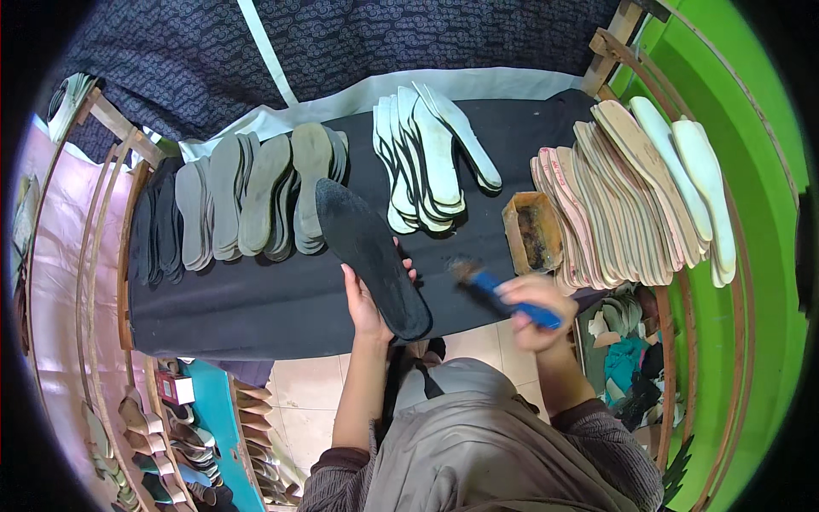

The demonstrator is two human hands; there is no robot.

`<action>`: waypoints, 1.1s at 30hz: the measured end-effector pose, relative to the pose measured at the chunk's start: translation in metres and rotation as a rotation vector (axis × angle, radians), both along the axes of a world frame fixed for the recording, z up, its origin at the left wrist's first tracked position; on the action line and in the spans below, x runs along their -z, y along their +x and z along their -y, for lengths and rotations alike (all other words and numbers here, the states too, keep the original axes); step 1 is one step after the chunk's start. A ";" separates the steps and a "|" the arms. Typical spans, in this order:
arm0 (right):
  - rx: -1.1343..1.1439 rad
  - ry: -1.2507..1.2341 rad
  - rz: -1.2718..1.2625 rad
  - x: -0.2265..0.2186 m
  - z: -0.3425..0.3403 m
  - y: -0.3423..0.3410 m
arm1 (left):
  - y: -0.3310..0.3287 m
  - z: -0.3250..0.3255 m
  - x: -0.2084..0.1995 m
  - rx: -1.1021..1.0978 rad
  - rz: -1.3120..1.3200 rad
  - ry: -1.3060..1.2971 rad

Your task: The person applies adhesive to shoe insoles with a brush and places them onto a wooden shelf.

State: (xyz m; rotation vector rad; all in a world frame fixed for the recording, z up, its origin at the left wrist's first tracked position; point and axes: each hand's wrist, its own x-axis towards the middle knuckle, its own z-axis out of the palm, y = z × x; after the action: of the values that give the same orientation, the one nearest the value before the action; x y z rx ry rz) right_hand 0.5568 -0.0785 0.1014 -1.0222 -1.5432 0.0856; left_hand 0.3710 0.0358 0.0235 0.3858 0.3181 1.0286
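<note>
My left hand (369, 300) holds up a black insole (367, 252), its fingers wrapped around the edges from beneath. The insole is tilted, toe end toward the far left, heel toward me. In my right hand (539, 309) is a brush with a blue handle (490, 286), its dark bristles pointing left toward the insole and apart from it. The brush and hand are a little blurred. A worn, open rectangular container (512, 232), stained dark inside, stands just beyond my right hand.
Grey insole stacks (271, 196) lie at the left of the dark-covered table (230, 311). White insoles (433, 158) are fanned at the far middle, and a long row of beige insoles (631, 205) fills the right. Shelves with shoe parts (171, 444) stand below left; scraps (627, 363) lie below right.
</note>
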 end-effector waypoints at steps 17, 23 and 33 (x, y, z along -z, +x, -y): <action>0.657 -0.128 0.056 0.022 -0.005 0.047 | -0.006 -0.003 0.016 0.111 0.144 -0.098; 0.653 -0.042 0.147 -0.009 -0.005 0.032 | -0.007 -0.005 0.020 0.117 0.133 -0.061; -0.214 0.000 0.223 0.000 -0.019 -0.040 | -0.002 0.001 0.013 0.060 -0.105 -0.011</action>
State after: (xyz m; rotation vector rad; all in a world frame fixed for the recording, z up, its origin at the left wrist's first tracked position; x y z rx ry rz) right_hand 0.5165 -0.0594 0.1010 -0.8867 -1.8537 0.1236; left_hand 0.3689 0.0343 0.0107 0.4379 0.4037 0.9494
